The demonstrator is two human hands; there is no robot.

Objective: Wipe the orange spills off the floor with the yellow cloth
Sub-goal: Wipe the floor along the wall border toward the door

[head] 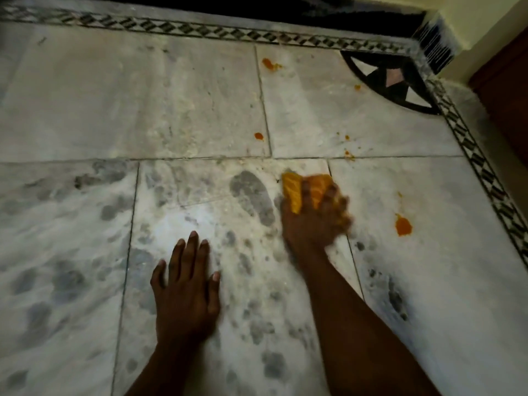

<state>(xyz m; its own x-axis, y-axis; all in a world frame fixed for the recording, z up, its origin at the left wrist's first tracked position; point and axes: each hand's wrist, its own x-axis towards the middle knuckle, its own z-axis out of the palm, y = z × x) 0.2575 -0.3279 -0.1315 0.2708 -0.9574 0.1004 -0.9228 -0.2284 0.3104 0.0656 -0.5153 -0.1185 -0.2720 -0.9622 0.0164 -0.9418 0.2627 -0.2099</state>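
On dusty marble floor [200,95], pressed flat with left hand [187,284], fingers spread. Clamped yellow cloth [303,192] under blurred right hand [313,221] beside a tile seam. Left orange spills [403,225] scattered nearby, unwiped.

A narrow black-and-white patterned mosaic border strip [200,29] runs along the far edge and down the right side. A dark quarter-circle inlay with pale triangles [391,78] fills the far right corner. Beyond stand a cream painted wall [468,21] and dark brown wooden panel [505,90].
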